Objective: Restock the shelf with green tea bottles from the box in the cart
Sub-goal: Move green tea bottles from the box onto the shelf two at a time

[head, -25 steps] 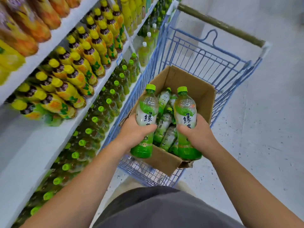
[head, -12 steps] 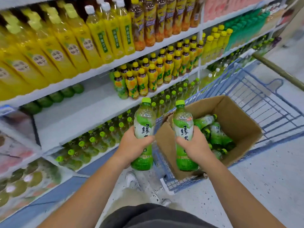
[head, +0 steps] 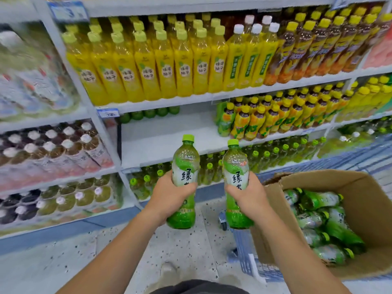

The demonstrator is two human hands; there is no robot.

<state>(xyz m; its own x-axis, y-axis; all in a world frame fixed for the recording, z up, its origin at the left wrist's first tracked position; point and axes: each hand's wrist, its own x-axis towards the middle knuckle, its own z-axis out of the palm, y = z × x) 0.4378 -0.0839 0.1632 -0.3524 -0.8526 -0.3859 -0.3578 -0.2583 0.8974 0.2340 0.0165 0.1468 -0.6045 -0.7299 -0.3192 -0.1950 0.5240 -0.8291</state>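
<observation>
Left hand (head: 171,194) grip closed round an upright clear plastic green-capped tea bottle (head: 185,164); right hand (head: 247,195) grip closed round second matching bottle (head: 235,166), just beside it. Both at 12 o'clock, before white shelf (head: 161,141). Brown cardboard box (head: 371,200) of bottles at 4 o'clock.

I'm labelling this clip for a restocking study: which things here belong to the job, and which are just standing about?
Job: left hand gripping a green tea bottle; right hand gripping a second bottle; box; cart; half-bare shelf.
Standing about: yellow bottles; dark white-capped bottles.
</observation>
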